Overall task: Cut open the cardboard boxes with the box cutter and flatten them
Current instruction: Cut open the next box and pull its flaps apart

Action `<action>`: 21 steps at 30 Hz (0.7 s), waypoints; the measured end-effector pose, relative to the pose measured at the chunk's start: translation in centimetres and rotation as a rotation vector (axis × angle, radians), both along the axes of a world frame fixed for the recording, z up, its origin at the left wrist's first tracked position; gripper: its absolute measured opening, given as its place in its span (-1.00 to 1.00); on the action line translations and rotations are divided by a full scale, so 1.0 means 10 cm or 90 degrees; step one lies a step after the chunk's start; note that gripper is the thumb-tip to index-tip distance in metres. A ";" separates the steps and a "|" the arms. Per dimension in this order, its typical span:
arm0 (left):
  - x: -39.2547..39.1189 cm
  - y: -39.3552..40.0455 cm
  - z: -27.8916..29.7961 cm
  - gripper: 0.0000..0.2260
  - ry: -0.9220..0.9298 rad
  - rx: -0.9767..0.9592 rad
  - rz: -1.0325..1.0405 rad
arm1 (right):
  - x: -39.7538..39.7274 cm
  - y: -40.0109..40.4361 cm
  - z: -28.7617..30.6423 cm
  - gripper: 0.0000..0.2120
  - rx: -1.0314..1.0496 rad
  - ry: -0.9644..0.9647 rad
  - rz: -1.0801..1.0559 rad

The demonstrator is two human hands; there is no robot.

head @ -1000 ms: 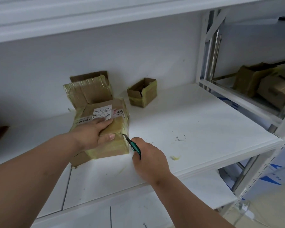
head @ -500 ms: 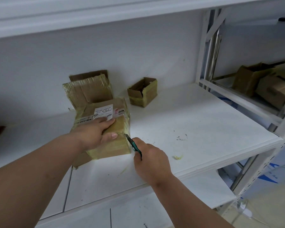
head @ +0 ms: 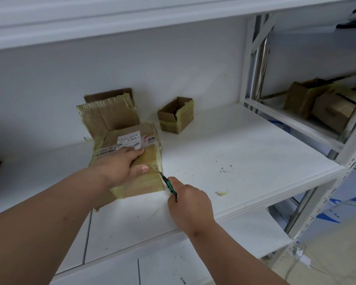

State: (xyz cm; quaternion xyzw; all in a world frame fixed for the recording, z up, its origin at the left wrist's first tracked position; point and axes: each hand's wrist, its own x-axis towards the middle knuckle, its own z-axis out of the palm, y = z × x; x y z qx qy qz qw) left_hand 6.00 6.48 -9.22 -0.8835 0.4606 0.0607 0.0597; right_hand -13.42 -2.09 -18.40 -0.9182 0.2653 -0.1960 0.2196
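On the white shelf (head: 245, 153), we cut a taped box (head: 132, 161).
Our left hand (head: 119, 167) presses flat on it; our right hand (head: 190, 204) grips the box cutter (head: 169, 185).

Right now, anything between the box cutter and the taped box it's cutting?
Nothing visible. The box cutter in the right hand has its tip at the taped box's right edge; the left hand rests on top, thumb near the blade.

Left hand (head: 119, 167) lies flat, palm down, fingers stretched forward and thumb splayed out to the right, forearm reaching in from the lower left. Right hand (head: 188, 204) is a tight fist, knuckles up, wrist bent, forearm angling up from the bottom right.
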 end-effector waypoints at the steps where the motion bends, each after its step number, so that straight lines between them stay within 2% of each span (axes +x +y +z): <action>1: -0.01 0.00 0.01 -0.36 0.001 0.001 -0.001 | 0.01 -0.01 0.00 -0.57 -0.010 0.007 -0.006; 8: -0.02 -0.01 0.03 -0.36 0.006 0.005 -0.011 | -0.02 0.00 0.02 -0.62 -0.028 0.098 -0.020; 14: 0.00 -0.01 0.03 -0.35 -0.001 0.004 -0.010 | -0.02 -0.01 0.07 -0.86 0.010 0.192 0.027; 19: 0.06 -0.02 0.02 -0.32 0.007 0.007 -0.020 | -0.03 -0.05 0.04 -0.92 0.067 0.120 -0.031; 21: 0.09 -0.02 0.02 -0.29 0.007 0.006 -0.022 | -0.02 -0.03 0.02 -0.86 0.043 0.082 -0.040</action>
